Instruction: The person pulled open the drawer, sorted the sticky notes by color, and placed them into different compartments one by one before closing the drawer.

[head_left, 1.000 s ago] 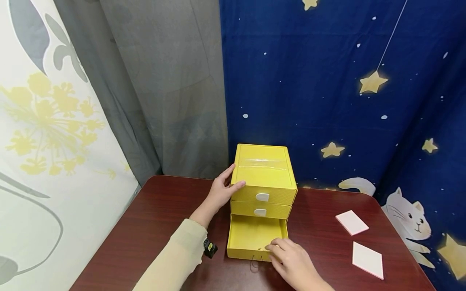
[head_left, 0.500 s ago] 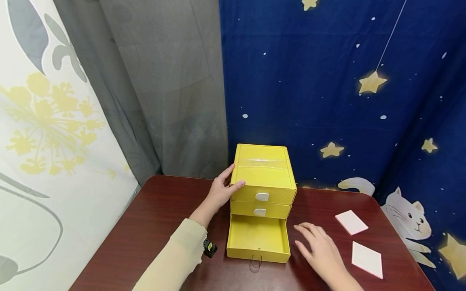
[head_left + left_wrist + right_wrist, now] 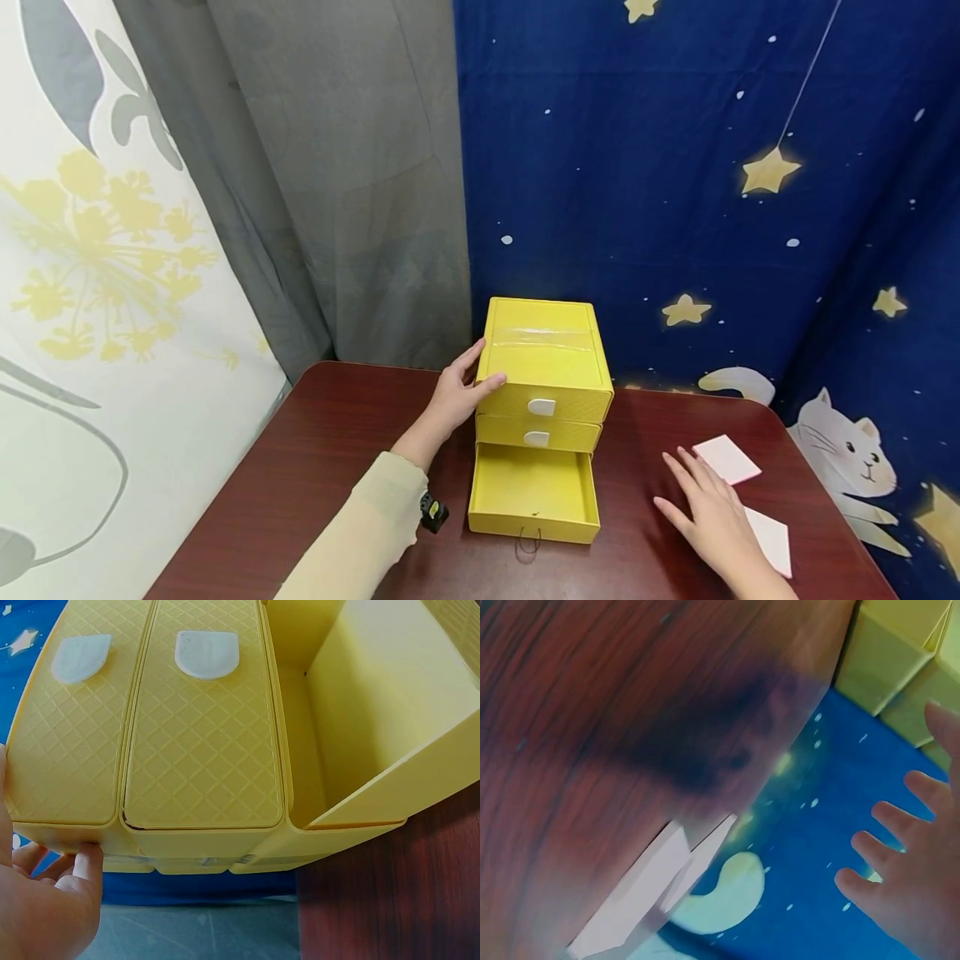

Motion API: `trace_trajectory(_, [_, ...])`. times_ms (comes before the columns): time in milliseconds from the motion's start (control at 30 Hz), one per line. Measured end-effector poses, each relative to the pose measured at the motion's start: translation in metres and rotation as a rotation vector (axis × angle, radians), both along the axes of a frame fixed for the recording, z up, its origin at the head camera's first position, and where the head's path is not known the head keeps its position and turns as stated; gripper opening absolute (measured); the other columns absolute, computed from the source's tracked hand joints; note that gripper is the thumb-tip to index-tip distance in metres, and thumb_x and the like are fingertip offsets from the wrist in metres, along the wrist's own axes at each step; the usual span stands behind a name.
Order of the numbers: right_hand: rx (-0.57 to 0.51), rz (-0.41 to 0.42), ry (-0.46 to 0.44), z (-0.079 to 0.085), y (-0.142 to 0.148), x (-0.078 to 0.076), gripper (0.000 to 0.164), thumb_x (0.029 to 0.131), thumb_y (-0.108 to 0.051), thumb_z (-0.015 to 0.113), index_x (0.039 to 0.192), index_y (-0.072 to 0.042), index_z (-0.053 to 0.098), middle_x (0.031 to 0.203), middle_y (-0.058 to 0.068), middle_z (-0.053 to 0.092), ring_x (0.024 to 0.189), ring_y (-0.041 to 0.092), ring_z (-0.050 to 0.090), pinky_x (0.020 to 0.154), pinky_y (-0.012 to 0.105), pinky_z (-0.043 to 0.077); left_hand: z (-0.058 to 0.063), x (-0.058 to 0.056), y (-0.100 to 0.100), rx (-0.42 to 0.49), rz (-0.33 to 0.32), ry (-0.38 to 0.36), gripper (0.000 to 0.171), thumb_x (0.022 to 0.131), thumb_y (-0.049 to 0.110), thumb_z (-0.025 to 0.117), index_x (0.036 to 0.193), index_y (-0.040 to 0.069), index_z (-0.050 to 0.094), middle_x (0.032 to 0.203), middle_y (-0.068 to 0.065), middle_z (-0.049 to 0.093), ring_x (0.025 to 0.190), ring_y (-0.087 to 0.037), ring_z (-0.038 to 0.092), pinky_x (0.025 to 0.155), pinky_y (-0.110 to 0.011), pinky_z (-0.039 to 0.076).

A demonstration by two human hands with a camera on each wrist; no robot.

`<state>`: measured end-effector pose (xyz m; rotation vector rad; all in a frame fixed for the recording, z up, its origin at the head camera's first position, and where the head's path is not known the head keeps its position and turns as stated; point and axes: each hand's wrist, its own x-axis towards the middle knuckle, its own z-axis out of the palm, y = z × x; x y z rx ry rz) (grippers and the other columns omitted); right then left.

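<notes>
A yellow three-drawer cabinet (image 3: 543, 362) stands on the table, its bottom drawer (image 3: 528, 483) pulled out with a thin wire loop (image 3: 528, 546) at its front. The upper two drawers are closed and have white tab handles (image 3: 208, 654). My left hand (image 3: 453, 392) rests against the cabinet's left side, fingers along the side and thumb over the front top edge. Held above the table to the right, my right hand (image 3: 711, 517) has its fingers spread and holds nothing. It overlaps two white paper pads with pink edges, the farther pad (image 3: 729, 460) and the nearer pad (image 3: 772, 542).
The dark red wooden table (image 3: 337, 500) has rounded far corners. Behind it hang a grey curtain (image 3: 352, 208) and a blue star-print curtain (image 3: 637, 167). A black watch-like device (image 3: 432, 512) is strapped at the left wrist.
My right hand has left the front of the bottom drawer and moved right to the white pads. My left hand and the cabinet have stayed in place.
</notes>
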<state>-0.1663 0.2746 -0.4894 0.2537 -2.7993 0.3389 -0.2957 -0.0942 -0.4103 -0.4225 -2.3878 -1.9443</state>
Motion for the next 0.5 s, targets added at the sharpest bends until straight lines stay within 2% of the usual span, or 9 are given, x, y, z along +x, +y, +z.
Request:
trace_trajectory(267, [-0.012,-0.039,-0.130,-0.014,0.034,0.005,0.074,0.084,-0.047,0.066,0.141,-0.007,0.040,0.146,0.023,0.031,0.128,0.051,0.029,0.095,0.072,0.024,0.001,0.001,0.001,0.008,0.002,0.009,0.077,0.084,0.034,0.072,0.149,0.022,0.032,0.155,0.001,0.028,0.139,-0.020,0.032,0.107,-0.037,0.038])
trace_trajectory(500, [0.028,-0.098,-0.158,-0.018,0.058,0.006,0.075,0.083,-0.048,0.066,0.137,-0.002,0.041,0.140,0.031,0.034,0.123,0.055,0.031,0.089,0.076,0.028,0.000,0.001,0.001,0.006,0.003,0.004,0.078,0.084,0.034,0.072,0.149,0.021,0.031,0.155,0.001,0.028,0.139,-0.021,0.032,0.107,-0.037,0.038])
